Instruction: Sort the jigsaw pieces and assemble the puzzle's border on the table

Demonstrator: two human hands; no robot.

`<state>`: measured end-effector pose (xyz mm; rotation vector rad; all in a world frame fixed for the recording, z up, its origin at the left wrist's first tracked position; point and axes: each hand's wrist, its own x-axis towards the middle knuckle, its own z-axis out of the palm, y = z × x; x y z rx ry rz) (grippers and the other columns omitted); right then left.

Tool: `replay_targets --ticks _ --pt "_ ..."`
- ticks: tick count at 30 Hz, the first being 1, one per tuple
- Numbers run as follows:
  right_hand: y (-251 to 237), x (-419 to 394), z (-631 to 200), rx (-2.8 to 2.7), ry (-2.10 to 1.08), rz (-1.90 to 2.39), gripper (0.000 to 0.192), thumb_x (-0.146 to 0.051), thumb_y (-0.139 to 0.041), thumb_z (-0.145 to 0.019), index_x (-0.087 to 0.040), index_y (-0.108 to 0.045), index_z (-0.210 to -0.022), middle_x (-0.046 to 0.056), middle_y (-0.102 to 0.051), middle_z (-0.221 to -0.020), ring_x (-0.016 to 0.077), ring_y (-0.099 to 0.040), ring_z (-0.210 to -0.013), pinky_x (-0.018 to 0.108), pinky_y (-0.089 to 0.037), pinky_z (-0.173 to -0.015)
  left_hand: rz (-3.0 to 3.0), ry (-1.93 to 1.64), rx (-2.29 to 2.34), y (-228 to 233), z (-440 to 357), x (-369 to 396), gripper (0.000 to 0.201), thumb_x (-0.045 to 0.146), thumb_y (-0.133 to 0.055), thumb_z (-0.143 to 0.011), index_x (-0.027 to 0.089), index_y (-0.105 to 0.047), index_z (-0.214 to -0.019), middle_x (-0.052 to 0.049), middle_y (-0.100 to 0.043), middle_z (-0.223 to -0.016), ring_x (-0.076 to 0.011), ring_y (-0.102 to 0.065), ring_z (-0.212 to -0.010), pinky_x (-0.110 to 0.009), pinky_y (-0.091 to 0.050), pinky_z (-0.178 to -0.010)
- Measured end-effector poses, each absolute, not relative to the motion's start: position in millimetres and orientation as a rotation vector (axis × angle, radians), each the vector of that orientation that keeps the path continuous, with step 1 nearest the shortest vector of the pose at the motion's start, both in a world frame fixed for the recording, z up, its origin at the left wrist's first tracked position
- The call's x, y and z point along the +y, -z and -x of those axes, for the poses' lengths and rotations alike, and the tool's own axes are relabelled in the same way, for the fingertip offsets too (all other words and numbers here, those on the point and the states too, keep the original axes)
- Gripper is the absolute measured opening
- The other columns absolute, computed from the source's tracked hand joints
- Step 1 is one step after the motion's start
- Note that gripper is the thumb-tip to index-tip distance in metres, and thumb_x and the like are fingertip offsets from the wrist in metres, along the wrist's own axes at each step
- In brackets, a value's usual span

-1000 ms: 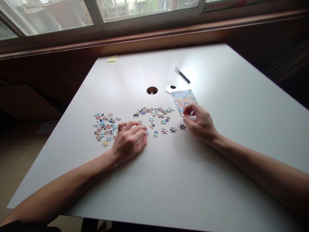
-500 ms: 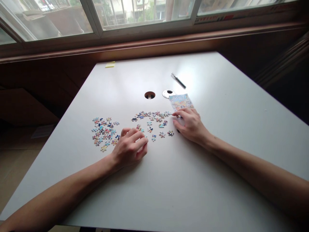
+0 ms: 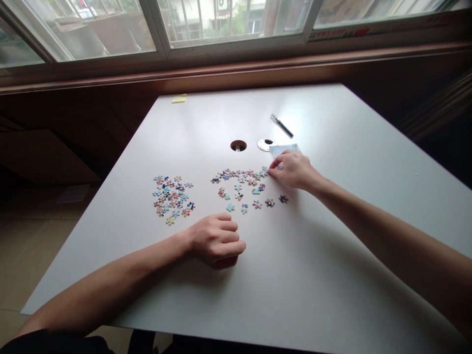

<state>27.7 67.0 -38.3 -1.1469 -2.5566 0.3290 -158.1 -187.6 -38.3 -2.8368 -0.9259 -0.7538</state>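
The left hand [image 3: 217, 240] is resting curled into a loose fist on the table [image 3: 332, 275], holding nothing visible. At two o'clock from it, the right hand [image 3: 291, 169] is lying with fingers bent over the picture card [image 3: 285, 148], hiding most of it; whether it is gripping is unclear. Scattered puzzle pieces [image 3: 243, 184] are lying between the hands, a pen [image 3: 282, 126] sitting at twelve o'clock.

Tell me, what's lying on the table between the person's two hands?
In the head view, loose puzzle pieces are scattered on the white table between the curled left hand and the right hand, which reaches the far end of that cluster.
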Motion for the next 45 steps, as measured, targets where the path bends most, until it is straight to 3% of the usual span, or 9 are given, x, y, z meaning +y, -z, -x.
replay_targets --ticks 8,12,15,19,22,25,30,38,45 --pt "28.0 57.1 -27.7 -2.419 -0.551 1.185 0.003 -0.023 -0.070 -0.070 -0.021 -0.072 -0.069 0.004 -0.066 -0.065 0.0194 -0.057 -0.061 0.039 -0.049 -0.061 2.848 0.796 -0.885 38.1 158.0 -189.0 0.015 0.020 -0.059 -0.079 0.024 -0.047 -0.071 0.002 -0.047 -0.055 -0.0163 -0.045 -0.055 -0.036 -0.033 -0.056" --pt "17.8 43.0 -41.0 -2.295 -0.630 0.987 0.025 -0.015 -0.064 -0.075 -0.023 -0.071 -0.098 0.001 -0.068 -0.075 0.0172 -0.059 -0.066 0.037 -0.050 -0.069 2.744 0.765 -1.138 40.4 158.9 -188.3 0.009 0.020 -0.057 -0.083 0.024 -0.053 -0.075 0.001 -0.055 -0.061 -0.0169 -0.052 -0.065 -0.034 -0.040 -0.064" --pt "11.8 17.5 -57.7 -2.335 -0.776 0.855 0.016 -0.024 -0.063 -0.083 -0.024 -0.072 -0.096 0.001 -0.067 -0.075 0.0170 -0.059 -0.068 0.035 -0.049 -0.068 2.478 0.820 -1.525 40.9 163.0 -181.3 0.008 0.018 -0.057 -0.085 0.023 -0.063 -0.088 -0.003 -0.069 -0.083 -0.0201 -0.059 -0.088 -0.036 -0.046 -0.080" --pt "20.8 -28.1 -76.7 -2.325 -1.144 0.672 0.017 -0.032 -0.067 -0.086 -0.023 -0.068 -0.101 0.003 -0.071 -0.086 0.0169 -0.063 -0.073 0.031 -0.050 -0.065 2.272 0.829 -1.829 38.4 169.5 -166.7 0.022 0.018 -0.055 -0.091 0.022 -0.067 -0.108 -0.005 -0.072 -0.114 -0.0249 -0.057 -0.116 -0.043 -0.041 -0.101" --pt "34.3 -52.0 -82.1 -2.421 -1.104 0.588 0.008 -0.027 -0.066 -0.088 -0.023 -0.064 -0.095 0.000 -0.066 -0.075 0.0124 -0.054 -0.059 0.026 -0.044 -0.054 2.313 0.716 -1.855 37.1 169.7 -160.6 0.035 0.019 -0.052 -0.094 0.021 -0.062 -0.127 -0.006 -0.064 -0.135 -0.0277 -0.048 -0.133 -0.047 -0.032 -0.111" --pt "41.9 -60.4 -81.6 -2.503 -0.910 0.411 0.005 -0.024 -0.064 -0.090 -0.022 -0.060 -0.088 0.001 -0.060 -0.074 0.0135 -0.052 -0.064 0.027 -0.044 -0.057 2.393 0.589 -1.856 37.4 167.5 -159.9 0.043 0.019 -0.048 -0.096 0.021 -0.056 -0.137 -0.006 -0.057 -0.145 -0.0288 -0.040 -0.143 -0.050 -0.023 -0.117" --pt "41.7 -58.9 -80.4 -2.525 -0.803 0.333 0.008 -0.028 -0.065 -0.091 -0.021 -0.061 -0.091 0.004 -0.060 -0.081 0.0163 -0.054 -0.072 0.029 -0.046 -0.062 2.427 0.538 -1.913 37.9 167.6 -160.4 0.041 0.019 -0.046 -0.097 0.022 -0.055 -0.137 -0.006 -0.057 -0.146 -0.0265 -0.042 -0.142 -0.049 -0.017 -0.118" --pt "40.8 -48.2 -84.0 -2.154 -1.184 0.729 0.006 -0.026 -0.061 -0.088 -0.022 -0.063 -0.091 0.000 -0.060 -0.074 0.0143 -0.051 -0.062 0.028 -0.043 -0.056 2.378 0.722 -1.956 37.8 170.0 -159.2 0.029 0.018 -0.043 -0.103 0.024 -0.060 -0.125 -0.005 -0.068 -0.130 -0.0207 -0.052 -0.131 -0.042 -0.024 -0.114" --pt "44.4 -47.4 -83.3 -2.119 -1.257 0.693 0.006 -0.023 -0.062 -0.084 -0.021 -0.064 -0.090 -0.001 -0.056 -0.071 0.0128 -0.046 -0.061 0.027 -0.040 -0.056 2.303 0.696 -2.087 26.6 173.7 -140.7 0.016 0.013 -0.058 -0.093 0.024 -0.065 -0.102 0.000 -0.075 -0.101 -0.0189 -0.065 -0.101 -0.039 -0.029 -0.099"
